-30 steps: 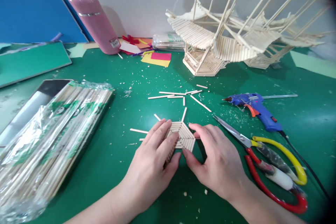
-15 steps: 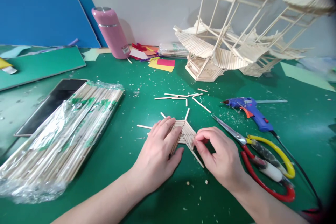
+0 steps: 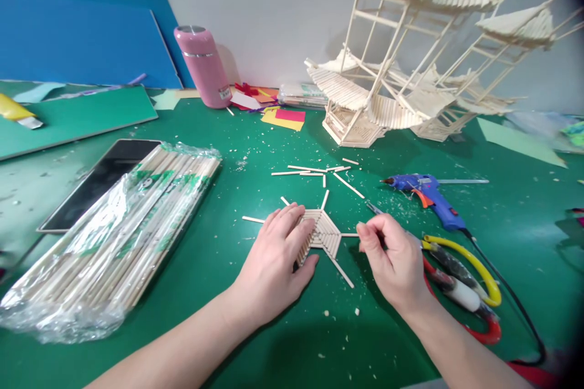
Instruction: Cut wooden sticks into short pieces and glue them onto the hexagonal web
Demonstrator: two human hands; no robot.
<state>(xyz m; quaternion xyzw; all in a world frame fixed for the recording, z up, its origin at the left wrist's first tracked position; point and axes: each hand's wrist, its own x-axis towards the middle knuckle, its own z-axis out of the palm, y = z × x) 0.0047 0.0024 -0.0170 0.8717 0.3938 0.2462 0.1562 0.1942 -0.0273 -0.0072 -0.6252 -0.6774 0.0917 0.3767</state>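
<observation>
A web-like hexagonal panel of thin wooden sticks (image 3: 327, 232) lies on the green table, with several spokes jutting past its rim. My left hand (image 3: 278, 255) rests flat over its left part, fingers stretched out and thumb apart, hiding that side. To the right, my right hand (image 3: 392, 261) is closed in a pinch, thumb against forefinger. Its fingertips meet the outer end of the right-hand spoke (image 3: 349, 235); whether they grip it or some small piece is hidden. Behind the panel lie loose short sticks (image 3: 311, 169).
Scissors (image 3: 486, 282) lie partly behind my right hand, near a blue glue gun (image 3: 417, 187). Plastic-wrapped sticks (image 3: 132, 225) overlap a dark phone-like slab (image 3: 100, 179) at left. A pink flask (image 3: 204, 70), coloured paper (image 3: 285, 118) and a stick-built pavilion model (image 3: 378, 85) stand or lie behind.
My right hand has moved right, away from the panel's rim to the spoke's outer end, uncovering that edge. My left hand stays on the panel. The camera view has shifted slightly.
</observation>
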